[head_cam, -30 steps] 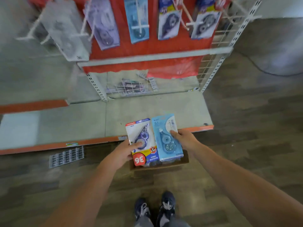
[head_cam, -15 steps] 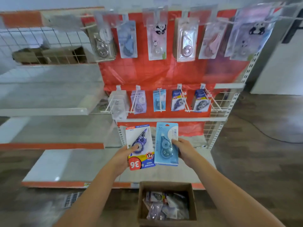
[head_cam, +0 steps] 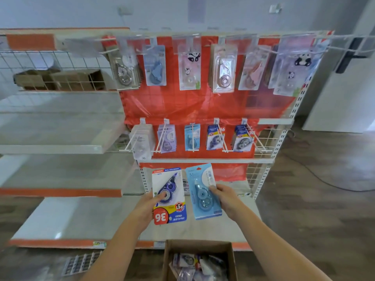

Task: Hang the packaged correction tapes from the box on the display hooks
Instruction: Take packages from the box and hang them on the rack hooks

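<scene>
My left hand (head_cam: 149,205) grips a white-and-blue correction tape pack (head_cam: 169,194) with a red "36" label, held upside down. My right hand (head_cam: 224,197) grips a light blue correction tape pack (head_cam: 203,191). Both packs are held up side by side below the lower row of display hooks (head_cam: 192,138), which carries several hanging packs. An upper row of hooks (head_cam: 203,47) holds larger packs. The cardboard box (head_cam: 168,260) with more packs stands on the floor below my arms.
A red-backed wire display panel (head_cam: 192,106) stands ahead. White shelves with orange edges (head_cam: 60,192) extend to the left. A wire basket with cardboard boxes (head_cam: 56,78) sits upper left. A white base shelf (head_cam: 81,220) lies in front of the box. A cable (head_cam: 324,179) runs across the wooden floor at right.
My view has risen from the floor and box to the display. Both hands have lifted the two packs up toward the lower hooks, and the packs have drawn slightly apart.
</scene>
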Tool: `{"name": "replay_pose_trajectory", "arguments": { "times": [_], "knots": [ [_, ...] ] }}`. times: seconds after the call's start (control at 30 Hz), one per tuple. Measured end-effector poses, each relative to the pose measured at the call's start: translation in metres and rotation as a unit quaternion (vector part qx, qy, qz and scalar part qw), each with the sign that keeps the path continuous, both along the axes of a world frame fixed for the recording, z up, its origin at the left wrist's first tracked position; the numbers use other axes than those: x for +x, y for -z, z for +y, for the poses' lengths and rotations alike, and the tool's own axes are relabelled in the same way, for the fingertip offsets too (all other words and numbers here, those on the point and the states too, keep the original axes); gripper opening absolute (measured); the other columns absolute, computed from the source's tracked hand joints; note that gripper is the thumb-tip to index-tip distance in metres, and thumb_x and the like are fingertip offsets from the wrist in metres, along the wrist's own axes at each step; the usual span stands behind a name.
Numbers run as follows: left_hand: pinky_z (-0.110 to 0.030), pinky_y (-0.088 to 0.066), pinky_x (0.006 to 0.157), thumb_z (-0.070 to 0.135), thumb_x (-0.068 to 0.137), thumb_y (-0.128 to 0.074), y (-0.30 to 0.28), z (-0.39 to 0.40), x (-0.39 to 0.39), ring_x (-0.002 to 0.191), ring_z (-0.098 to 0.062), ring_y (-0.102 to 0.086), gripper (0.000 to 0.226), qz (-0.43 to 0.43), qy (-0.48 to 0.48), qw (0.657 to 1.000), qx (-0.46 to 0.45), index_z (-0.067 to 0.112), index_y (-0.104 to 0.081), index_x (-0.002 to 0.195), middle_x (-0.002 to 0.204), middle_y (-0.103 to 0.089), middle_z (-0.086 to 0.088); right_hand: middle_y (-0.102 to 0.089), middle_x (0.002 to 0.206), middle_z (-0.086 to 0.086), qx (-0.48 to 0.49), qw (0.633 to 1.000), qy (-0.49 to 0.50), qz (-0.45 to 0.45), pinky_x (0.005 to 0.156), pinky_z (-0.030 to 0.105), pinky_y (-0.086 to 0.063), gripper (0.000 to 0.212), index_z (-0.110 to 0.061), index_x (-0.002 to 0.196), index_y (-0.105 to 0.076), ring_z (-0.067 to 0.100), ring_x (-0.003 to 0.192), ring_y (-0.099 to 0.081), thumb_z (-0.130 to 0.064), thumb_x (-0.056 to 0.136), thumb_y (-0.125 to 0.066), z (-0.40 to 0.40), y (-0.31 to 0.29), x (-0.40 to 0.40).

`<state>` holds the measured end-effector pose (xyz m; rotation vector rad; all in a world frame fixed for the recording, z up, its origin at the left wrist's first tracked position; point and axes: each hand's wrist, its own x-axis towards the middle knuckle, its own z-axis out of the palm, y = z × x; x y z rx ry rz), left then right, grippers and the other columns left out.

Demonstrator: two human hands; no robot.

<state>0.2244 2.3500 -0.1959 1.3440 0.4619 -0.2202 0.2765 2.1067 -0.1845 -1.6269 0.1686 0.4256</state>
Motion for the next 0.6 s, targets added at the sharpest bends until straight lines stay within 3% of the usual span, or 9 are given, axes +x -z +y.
{"name": "replay_pose_trajectory", "arguments": {
  "times": [0.23,0.43,0.6],
  "knots": [
    [-0.033,-0.058,0.062,0.023,0.085,-0.069,0.019,0.01,0.019,0.08,-0.027,-0.072,0.032,0.026,-0.004,1.0,0.005,0.011,-0.06,0.113,0.094,-0.074,-0.011,-0.069,0.103,0.017,-0.01,0.997,0.073,0.029,0.086,0.049,-0.055,0.013,-0.014,0.087,-0.064,0.034,0.096,-0.067,-0.018,0.096,-0.055,0.019,0.027,0.032],
    [-0.033,-0.058,0.065,0.02,0.085,-0.069,0.033,0.038,0.064,0.085,-0.029,-0.072,0.035,0.035,0.019,0.999,0.001,0.01,-0.06,0.117,0.1,-0.073,-0.012,-0.069,0.103,0.015,-0.001,0.992,0.126,0.025,0.084,0.044,-0.056,0.011,-0.013,0.096,-0.064,0.032,0.095,-0.067,-0.022,0.094,-0.059,0.047,0.039,0.074],
    [-0.04,-0.058,0.074,0.022,0.085,-0.069,0.046,0.059,0.102,0.089,-0.031,-0.071,0.033,0.043,0.041,0.998,0.001,0.012,-0.061,0.115,0.1,-0.074,-0.011,-0.069,0.1,0.016,-0.005,0.987,0.157,0.018,0.088,0.05,-0.054,0.014,-0.017,0.084,-0.066,0.033,0.096,-0.066,-0.023,0.094,-0.058,0.065,0.048,0.099]
  ]
}}
